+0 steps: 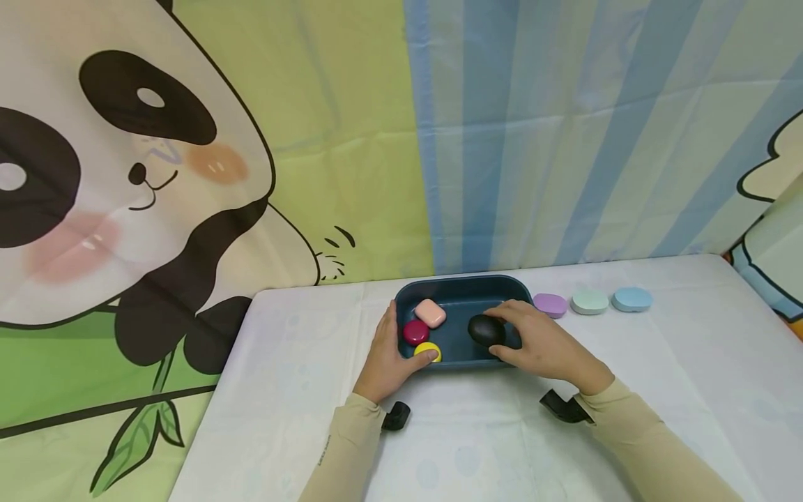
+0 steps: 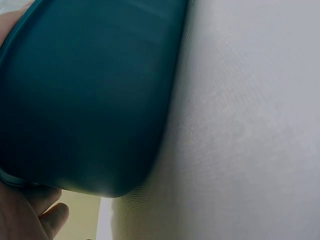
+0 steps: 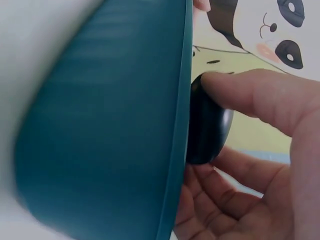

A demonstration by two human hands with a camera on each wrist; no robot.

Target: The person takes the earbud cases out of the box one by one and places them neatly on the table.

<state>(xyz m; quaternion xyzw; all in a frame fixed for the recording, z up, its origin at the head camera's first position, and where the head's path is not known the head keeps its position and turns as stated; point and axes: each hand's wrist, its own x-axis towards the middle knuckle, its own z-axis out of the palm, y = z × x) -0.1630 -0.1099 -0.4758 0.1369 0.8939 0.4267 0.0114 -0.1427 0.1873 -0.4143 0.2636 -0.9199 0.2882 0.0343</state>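
Plainly, the right hand (image 1: 541, 341) pinches the black piece (image 1: 484, 330) between thumb and fingers, over the right part of the tray (image 1: 461, 307). In the right wrist view the piece shows above the tray's rim; its underside is hidden there, so whether it touches the tray floor I cannot tell. The left hand (image 1: 385, 354) is spread against the tray's left end, fingers along the outer wall, thumb reaching over the near rim by the yellow piece (image 1: 427, 348).

Inside the tray's left part, the pink piece (image 1: 430, 314) lies toward the far side, with the red piece (image 1: 416, 332) between it and the yellow one. On the white counter (image 1: 301, 418), right of the tray, run the purple piece (image 1: 552, 305), the green piece (image 1: 590, 302) and the blue piece (image 1: 632, 299), the purple nearest. Behind hangs a striped cloth (image 1: 489, 139), beside a panda (image 1: 169, 202) picture.
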